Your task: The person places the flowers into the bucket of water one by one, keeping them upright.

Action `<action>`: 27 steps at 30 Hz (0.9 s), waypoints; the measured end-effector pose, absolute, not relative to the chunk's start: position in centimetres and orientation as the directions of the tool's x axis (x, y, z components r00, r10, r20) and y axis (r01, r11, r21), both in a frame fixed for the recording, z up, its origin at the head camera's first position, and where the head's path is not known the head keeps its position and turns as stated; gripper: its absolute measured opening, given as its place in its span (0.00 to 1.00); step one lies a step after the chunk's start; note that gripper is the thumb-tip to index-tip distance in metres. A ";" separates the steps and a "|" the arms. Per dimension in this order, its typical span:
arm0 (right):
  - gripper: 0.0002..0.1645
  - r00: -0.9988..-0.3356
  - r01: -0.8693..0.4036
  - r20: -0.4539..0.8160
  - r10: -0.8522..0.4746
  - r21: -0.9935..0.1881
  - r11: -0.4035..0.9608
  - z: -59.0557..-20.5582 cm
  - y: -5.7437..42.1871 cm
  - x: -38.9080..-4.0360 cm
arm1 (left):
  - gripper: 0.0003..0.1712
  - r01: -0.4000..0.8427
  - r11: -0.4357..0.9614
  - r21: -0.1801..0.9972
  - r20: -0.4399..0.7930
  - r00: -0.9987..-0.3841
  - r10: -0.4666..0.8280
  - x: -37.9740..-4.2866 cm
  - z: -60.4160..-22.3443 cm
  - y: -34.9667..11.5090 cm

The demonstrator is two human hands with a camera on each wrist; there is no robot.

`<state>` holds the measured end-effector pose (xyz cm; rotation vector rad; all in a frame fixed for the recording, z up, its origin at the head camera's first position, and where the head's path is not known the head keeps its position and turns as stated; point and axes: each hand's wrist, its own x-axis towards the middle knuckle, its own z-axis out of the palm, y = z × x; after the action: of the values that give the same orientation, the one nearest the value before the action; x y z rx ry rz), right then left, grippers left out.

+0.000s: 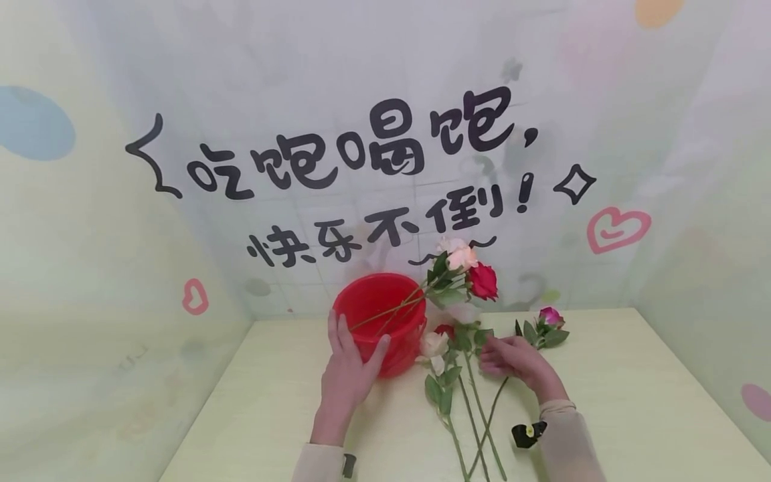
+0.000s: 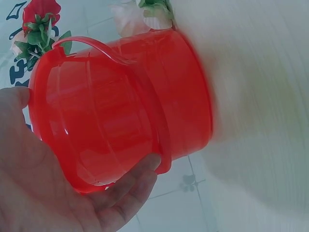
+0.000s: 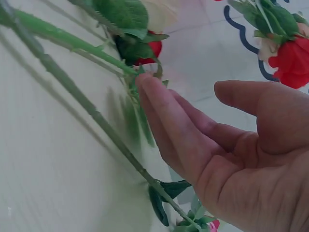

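A red plastic bucket (image 1: 394, 348) stands tilted slightly toward me at the table's back. My left hand (image 1: 349, 378) holds its near side, with the thumb and fingers spread around the wall at the rim. Several artificial roses lean in the bucket, among them a red rose (image 1: 483, 281) and a pink rose (image 1: 461, 258), their blooms over the right rim. My right hand (image 1: 518, 361) is beside the leaves of roses lying on the table, its fingers fairly straight and the thumb apart. In the right wrist view, the fingertips are right at a green stem (image 3: 77, 43), with nothing gripped.
A white rose (image 1: 435, 344) lies right of the bucket, its stem toward me. Farther right is a magenta rose (image 1: 551, 317), its stem crossing the others. A printed backdrop (image 1: 337, 80) rises behind the pale table (image 1: 241, 415).
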<state>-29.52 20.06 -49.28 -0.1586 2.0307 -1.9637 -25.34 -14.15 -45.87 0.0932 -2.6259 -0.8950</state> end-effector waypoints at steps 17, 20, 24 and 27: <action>0.17 -0.952 0.108 -0.177 -0.250 -0.958 0.267 -51.1 17.0 -30.2 | 0.65 0.093 0.839 0.537 0.423 -0.890 -0.172 -25.8 -46.5 -14.1; 0.15 -0.966 0.095 -0.162 -0.200 -0.946 0.310 -50.9 16.4 -30.1 | 0.65 0.108 0.834 0.541 0.437 -0.884 -0.168 -25.8 -46.3 -14.0; 0.19 -0.976 0.098 -0.159 -0.151 -0.932 0.348 -50.9 15.6 -29.8 | 0.64 0.097 0.830 0.549 0.414 -0.894 -0.169 -25.8 -46.2 -14.0; 0.21 -0.978 0.096 -0.154 -0.138 -0.929 0.357 -51.0 15.3 -29.7 | 0.65 0.092 0.829 0.552 0.406 -0.898 -0.171 -25.5 -46.1 -14.0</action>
<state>-29.71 15.27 -51.03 -0.0375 2.4113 -1.6730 -25.54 -13.99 -46.08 0.0587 -2.5633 -0.8045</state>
